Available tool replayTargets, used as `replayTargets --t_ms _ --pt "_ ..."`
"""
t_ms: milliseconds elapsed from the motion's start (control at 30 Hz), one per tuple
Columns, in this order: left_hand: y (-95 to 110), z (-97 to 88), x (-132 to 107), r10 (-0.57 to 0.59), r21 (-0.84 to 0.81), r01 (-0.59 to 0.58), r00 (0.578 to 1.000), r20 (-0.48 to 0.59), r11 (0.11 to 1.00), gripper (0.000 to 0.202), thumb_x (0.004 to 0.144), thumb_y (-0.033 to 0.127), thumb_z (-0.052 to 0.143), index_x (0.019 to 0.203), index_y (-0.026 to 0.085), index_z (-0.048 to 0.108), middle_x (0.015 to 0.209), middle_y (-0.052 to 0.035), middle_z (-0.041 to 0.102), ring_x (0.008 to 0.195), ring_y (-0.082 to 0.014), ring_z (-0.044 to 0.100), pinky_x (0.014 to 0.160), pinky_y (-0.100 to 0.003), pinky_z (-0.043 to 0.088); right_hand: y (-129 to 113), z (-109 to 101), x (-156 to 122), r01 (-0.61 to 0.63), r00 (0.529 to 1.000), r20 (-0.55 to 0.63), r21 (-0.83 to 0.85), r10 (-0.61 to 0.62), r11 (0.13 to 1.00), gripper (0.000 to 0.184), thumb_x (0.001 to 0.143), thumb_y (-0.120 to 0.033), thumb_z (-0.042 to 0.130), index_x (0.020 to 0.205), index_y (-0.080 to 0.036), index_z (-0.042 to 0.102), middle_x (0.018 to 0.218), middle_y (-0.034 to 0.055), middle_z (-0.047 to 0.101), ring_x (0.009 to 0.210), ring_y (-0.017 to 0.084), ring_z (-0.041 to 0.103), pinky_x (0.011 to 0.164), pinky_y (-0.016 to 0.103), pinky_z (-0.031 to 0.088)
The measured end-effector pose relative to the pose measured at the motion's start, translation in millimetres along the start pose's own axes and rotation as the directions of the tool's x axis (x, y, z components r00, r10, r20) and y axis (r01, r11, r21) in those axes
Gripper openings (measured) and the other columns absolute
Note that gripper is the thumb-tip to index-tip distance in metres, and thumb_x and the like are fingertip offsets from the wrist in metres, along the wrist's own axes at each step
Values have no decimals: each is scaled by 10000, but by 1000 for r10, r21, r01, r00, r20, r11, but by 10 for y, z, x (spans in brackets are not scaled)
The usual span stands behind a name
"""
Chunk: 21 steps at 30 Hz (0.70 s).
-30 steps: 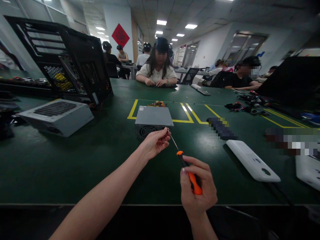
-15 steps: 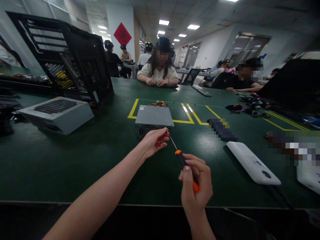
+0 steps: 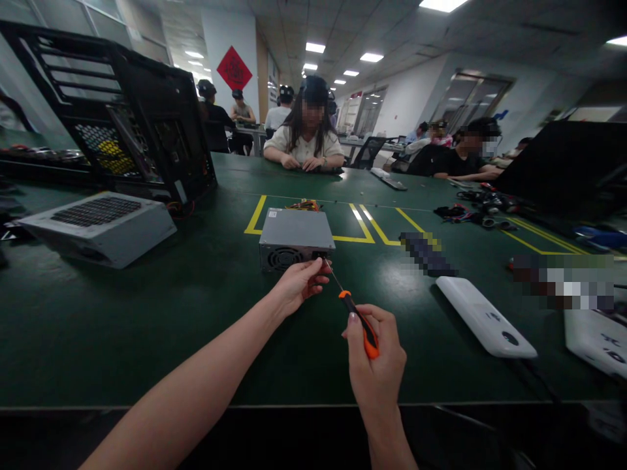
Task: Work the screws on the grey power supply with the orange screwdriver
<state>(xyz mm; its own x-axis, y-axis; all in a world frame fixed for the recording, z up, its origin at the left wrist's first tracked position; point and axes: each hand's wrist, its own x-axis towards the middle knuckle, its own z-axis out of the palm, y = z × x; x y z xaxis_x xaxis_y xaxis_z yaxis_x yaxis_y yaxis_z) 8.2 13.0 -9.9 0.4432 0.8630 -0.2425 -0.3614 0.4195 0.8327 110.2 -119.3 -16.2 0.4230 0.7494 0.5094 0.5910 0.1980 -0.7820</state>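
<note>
A grey power supply unit (image 3: 297, 226) sits on the green table, its round fan grille (image 3: 283, 258) facing me and bundled wires behind it. Just in front of its right corner is my left hand (image 3: 300, 286), thumb and fingertips pinched together. Whatever is in that pinch is too small to make out. My right hand (image 3: 378, 359) grips an orange-and-black screwdriver (image 3: 360, 320) by its handle. The thin shaft points up and left, its tip at my left fingertips.
On the left stand another power supply (image 3: 100, 225) and an open black computer case (image 3: 142, 117). White slab-shaped devices (image 3: 484, 316) lie at the right, with cables (image 3: 482, 212) farther back. A person (image 3: 306, 137) sits across the table (image 3: 186, 339).
My left fingertips have dropped slightly, showing more of the power supply's front socket. The right hand has turned a little with the screwdriver. The whole view has shifted slightly.
</note>
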Motion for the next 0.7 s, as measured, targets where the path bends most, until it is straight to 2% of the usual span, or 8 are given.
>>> replayTargets --t_ms 100,200,367,533,700 --pt "-20 -4 18 7 25 -8 1000 22 1000 171 812 239 539 904 142 645 949 -69 617 592 -38 559 443 -108 427 1 3 6 -13 1000 6 -18 13 1000 154 807 -263 489 938 -181 501 722 8 590 574 118 576 541 256 463" --pt "-26 -10 33 17 21 -17 1000 0 1000 165 807 234 544 894 139 647 945 -74 626 581 -38 558 439 -108 418 -1 1 -2 -1 1000 -2 -16 1 1000 155 805 -263 491 934 -177 504 726 13 596 583 123 585 543 257 471" --pt "-22 -28 44 28 -28 -30 997 -72 999 168 784 273 577 850 137 650 873 -62 631 551 -31 543 425 -101 397 2 -4 -18 38 999 6 -13 -38 999 146 797 -249 505 927 -182 509 707 3 592 563 115 581 527 242 470" --pt "-16 -31 45 34 -60 -39 997 -71 997 142 767 259 597 814 135 649 771 -34 609 523 -22 521 413 -96 374 3 -1 -19 50 999 5 -22 -50 999 151 790 -238 520 932 -189 501 696 -9 587 565 106 577 532 227 465" --pt "4 -4 30 11 -52 -15 997 -77 999 125 782 238 572 777 125 626 708 -13 574 508 -26 513 410 -107 379 -10 -2 -12 105 994 15 -100 -104 989 147 775 -233 532 915 -192 512 721 -7 583 568 106 572 543 227 467"
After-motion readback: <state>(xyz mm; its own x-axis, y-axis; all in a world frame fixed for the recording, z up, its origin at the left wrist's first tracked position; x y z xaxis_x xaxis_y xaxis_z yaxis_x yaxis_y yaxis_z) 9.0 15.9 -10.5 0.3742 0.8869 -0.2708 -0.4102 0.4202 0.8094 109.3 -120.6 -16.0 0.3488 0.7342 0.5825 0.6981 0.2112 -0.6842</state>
